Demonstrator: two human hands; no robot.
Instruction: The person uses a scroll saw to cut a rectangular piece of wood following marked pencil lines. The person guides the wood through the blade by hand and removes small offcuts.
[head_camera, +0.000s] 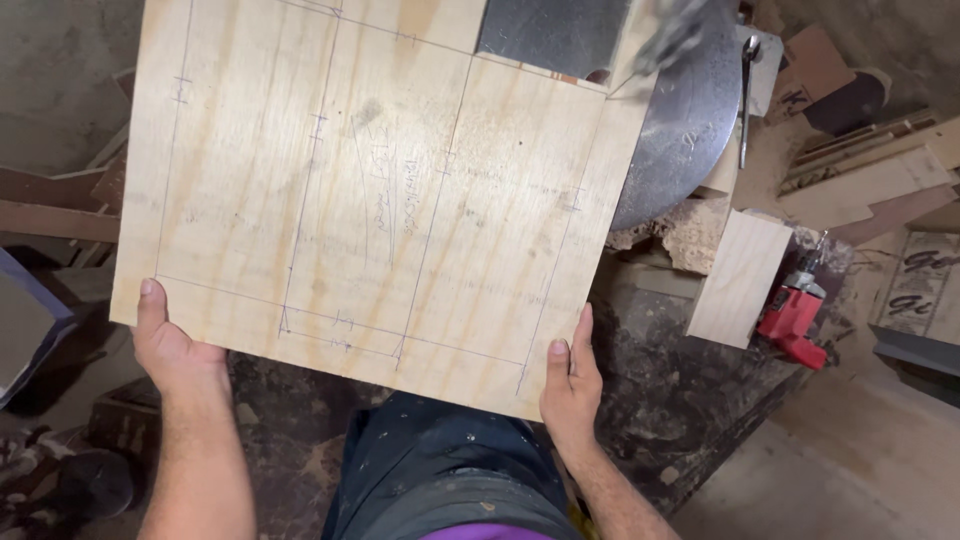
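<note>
Head view: both hands, left and right, grip a pencil-marked plywood sheet hiding most of the saw table.

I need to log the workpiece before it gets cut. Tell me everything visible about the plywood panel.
The plywood panel is a pale, roughly square sheet with visible grain, held flat and slightly rotated. Pencil lines cross it, some with tick marks, and faint handwriting sits near the middle. A rectangular notch is missing from its far edge. The left hand grips its near left corner and the right hand its near right corner, thumbs on top. Its far right part lies over a round metal table.
</note>
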